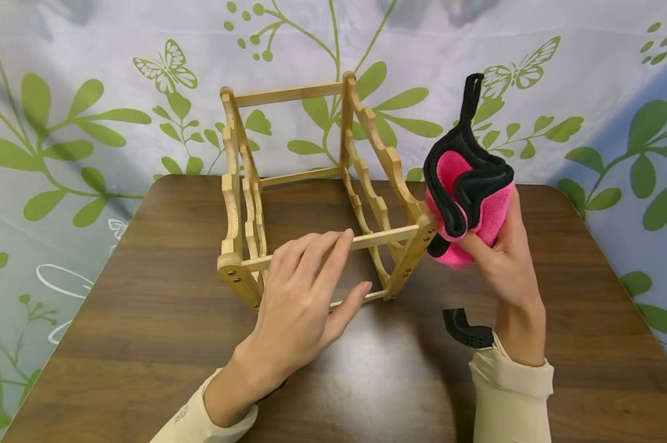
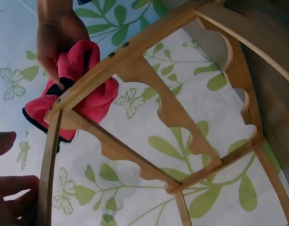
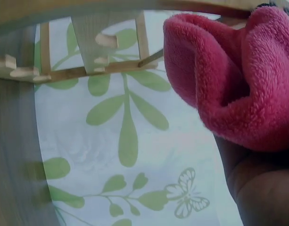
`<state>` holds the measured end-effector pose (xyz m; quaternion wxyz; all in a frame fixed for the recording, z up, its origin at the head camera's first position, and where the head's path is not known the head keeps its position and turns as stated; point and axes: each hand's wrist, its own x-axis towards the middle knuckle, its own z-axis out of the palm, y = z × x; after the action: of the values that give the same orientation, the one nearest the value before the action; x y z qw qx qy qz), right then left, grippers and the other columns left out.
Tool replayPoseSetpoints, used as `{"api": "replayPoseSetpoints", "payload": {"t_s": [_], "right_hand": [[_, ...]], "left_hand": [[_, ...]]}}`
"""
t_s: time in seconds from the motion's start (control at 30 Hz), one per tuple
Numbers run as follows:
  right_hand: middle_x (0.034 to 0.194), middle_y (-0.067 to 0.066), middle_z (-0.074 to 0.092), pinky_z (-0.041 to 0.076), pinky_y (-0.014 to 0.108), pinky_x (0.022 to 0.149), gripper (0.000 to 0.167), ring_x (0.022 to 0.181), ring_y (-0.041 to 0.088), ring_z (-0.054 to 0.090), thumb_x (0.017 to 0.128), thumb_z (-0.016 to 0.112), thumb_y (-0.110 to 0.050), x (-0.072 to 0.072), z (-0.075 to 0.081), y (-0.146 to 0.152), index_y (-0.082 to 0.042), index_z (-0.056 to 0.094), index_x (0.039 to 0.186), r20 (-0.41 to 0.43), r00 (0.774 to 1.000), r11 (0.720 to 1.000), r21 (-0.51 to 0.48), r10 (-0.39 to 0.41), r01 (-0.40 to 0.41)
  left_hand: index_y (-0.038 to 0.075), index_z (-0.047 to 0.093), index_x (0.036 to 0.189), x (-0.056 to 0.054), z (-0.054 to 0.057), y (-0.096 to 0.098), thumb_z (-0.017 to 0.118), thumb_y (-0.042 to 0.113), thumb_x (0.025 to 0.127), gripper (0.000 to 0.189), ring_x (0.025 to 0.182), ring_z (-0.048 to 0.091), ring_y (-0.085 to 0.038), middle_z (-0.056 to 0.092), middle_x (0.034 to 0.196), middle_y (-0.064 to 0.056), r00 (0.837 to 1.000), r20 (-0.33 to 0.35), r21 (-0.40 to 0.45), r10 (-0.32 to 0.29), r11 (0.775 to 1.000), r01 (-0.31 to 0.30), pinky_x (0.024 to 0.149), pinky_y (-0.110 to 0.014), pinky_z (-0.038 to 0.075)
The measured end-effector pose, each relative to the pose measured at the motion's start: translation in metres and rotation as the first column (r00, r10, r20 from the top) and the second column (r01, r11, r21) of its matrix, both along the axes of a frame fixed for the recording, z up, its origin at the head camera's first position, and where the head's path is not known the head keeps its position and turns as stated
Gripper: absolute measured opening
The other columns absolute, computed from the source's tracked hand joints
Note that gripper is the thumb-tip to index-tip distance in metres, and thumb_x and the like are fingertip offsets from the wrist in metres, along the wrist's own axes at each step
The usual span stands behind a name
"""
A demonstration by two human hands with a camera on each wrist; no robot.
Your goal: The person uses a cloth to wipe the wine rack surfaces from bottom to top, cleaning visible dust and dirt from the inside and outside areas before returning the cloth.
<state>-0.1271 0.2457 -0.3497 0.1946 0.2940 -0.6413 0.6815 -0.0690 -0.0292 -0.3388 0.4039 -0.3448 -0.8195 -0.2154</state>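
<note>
A wooden rack (image 1: 397,172) with scalloped side rails stands on the table. My left hand (image 1: 300,301) lies at its front top rail (image 1: 389,236), fingers mostly straight and touching the wood, thumb held apart. In the left wrist view, fingertips (image 2: 26,183) meet that rail. My right hand (image 1: 507,264) grips a bunched pink fleecy cloth (image 1: 491,212) with black trim and a black hanging loop. The cloth is against the rack's front right top corner. In the right wrist view, the cloth (image 3: 229,80) hides most of the fingers.
The brown wooden table (image 1: 145,344) bears the rack near its back edge. Behind it hangs a pale sheet (image 1: 195,37) printed with green leaves and butterflies. A black strap piece (image 1: 466,332) sticks out at the right cuff.
</note>
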Motion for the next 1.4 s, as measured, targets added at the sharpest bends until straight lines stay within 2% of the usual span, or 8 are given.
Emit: {"api": "replayPoseSetpoints", "payload": {"t_s": [0.1, 0.27, 0.37, 0.53, 0.8, 1.0, 1.2, 1.4], "right_hand": [[0.132, 0.022, 0.046, 0.053, 0.029, 0.090, 0.061, 0.115, 0.031, 0.051, 0.085, 0.045, 0.018, 0.004, -0.001, -0.002, 0.003, 0.036, 0.143, 0.048, 0.985, 0.985, -0.056, 0.164, -0.161], [0.141, 0.018, 0.035, 0.048, 0.030, 0.097, 0.052, 0.126, 0.028, 0.040, 0.101, 0.042, -0.013, 0.007, -0.003, -0.006, -0.001, 0.030, 0.150, 0.100, 0.923, 0.920, -0.176, 0.372, -0.351], [0.135, 0.016, 0.045, 0.049, 0.028, 0.095, 0.047, 0.121, 0.024, 0.048, 0.105, 0.041, -0.022, 0.008, -0.005, -0.009, -0.001, 0.037, 0.147, 0.121, 0.924, 0.924, -0.171, 0.363, -0.341], [0.117, 0.012, 0.058, 0.056, 0.029, 0.082, 0.035, 0.099, 0.019, 0.064, 0.105, 0.038, -0.005, 0.009, -0.008, -0.015, 0.001, 0.052, 0.136, 0.155, 0.936, 0.943, -0.156, 0.316, -0.292], [0.105, 0.014, 0.060, 0.058, 0.028, 0.074, 0.039, 0.087, 0.022, 0.065, 0.096, 0.035, 0.014, 0.008, -0.005, -0.028, 0.005, 0.060, 0.125, 0.142, 0.959, 0.962, -0.160, 0.244, -0.221], [0.098, 0.014, 0.060, 0.058, 0.028, 0.069, 0.033, 0.081, 0.022, 0.064, 0.096, 0.041, 0.015, 0.008, -0.004, -0.034, 0.007, 0.061, 0.121, 0.136, 0.977, 0.979, -0.142, 0.166, -0.147], [0.097, 0.010, 0.061, 0.055, 0.023, 0.065, 0.031, 0.080, 0.019, 0.058, 0.096, 0.050, 0.010, 0.008, -0.004, -0.043, 0.001, 0.063, 0.122, 0.193, 0.981, 0.996, -0.086, 0.034, -0.017], [0.100, 0.012, 0.060, 0.053, 0.022, 0.064, 0.034, 0.081, 0.019, 0.057, 0.095, 0.052, 0.011, 0.007, -0.004, -0.047, 0.006, 0.059, 0.127, 0.210, 0.978, 0.996, -0.085, 0.005, 0.013]], "left_hand": [[-0.004, 0.061, 0.128, 0.000, -0.003, 0.001, 0.059, 0.037, 0.096, 0.052, 0.103, 0.051, -0.034, 0.057, 0.118, -0.016, 0.998, 0.017, -0.038, 0.055, 0.998, -0.055, 0.088, -0.047, 0.043], [-0.003, 0.061, 0.129, -0.001, -0.007, 0.004, 0.054, 0.042, 0.098, 0.054, 0.100, 0.048, -0.034, 0.055, 0.114, -0.015, 0.993, 0.009, -0.075, 0.121, 0.990, -0.120, 0.086, -0.047, 0.042], [-0.002, 0.064, 0.124, -0.003, -0.008, 0.003, 0.052, 0.039, 0.101, 0.048, 0.097, 0.048, -0.034, 0.057, 0.109, -0.015, 0.995, 0.016, -0.023, 0.101, 0.995, -0.100, 0.084, -0.047, 0.040], [-0.001, 0.068, 0.112, -0.009, -0.009, 0.000, 0.053, 0.031, 0.103, 0.037, 0.094, 0.049, -0.033, 0.060, 0.102, -0.013, 0.999, 0.019, 0.104, 0.039, 0.994, -0.041, 0.081, -0.047, 0.037], [0.001, 0.073, 0.099, -0.017, -0.010, -0.005, 0.061, 0.026, 0.100, 0.028, 0.088, 0.051, -0.030, 0.061, 0.092, -0.009, 1.000, -0.025, 0.263, 0.011, 0.965, -0.003, 0.077, -0.046, 0.035], [0.001, 0.074, 0.094, -0.021, -0.012, -0.008, 0.068, 0.022, 0.095, 0.022, 0.084, 0.051, -0.030, 0.061, 0.087, -0.009, 0.996, -0.085, 0.300, 0.006, 0.954, 0.020, 0.074, -0.044, 0.034], [0.002, 0.074, 0.090, -0.020, -0.011, -0.012, 0.072, 0.019, 0.092, 0.017, 0.080, 0.052, -0.029, 0.062, 0.083, -0.007, 0.993, -0.116, 0.335, 0.008, 0.942, 0.031, 0.072, -0.043, 0.034], [0.003, 0.073, 0.089, -0.021, -0.010, -0.015, 0.076, 0.016, 0.087, 0.013, 0.079, 0.052, -0.029, 0.063, 0.082, -0.006, 0.992, -0.123, 0.337, -0.009, 0.940, 0.050, 0.072, -0.043, 0.034]]}}
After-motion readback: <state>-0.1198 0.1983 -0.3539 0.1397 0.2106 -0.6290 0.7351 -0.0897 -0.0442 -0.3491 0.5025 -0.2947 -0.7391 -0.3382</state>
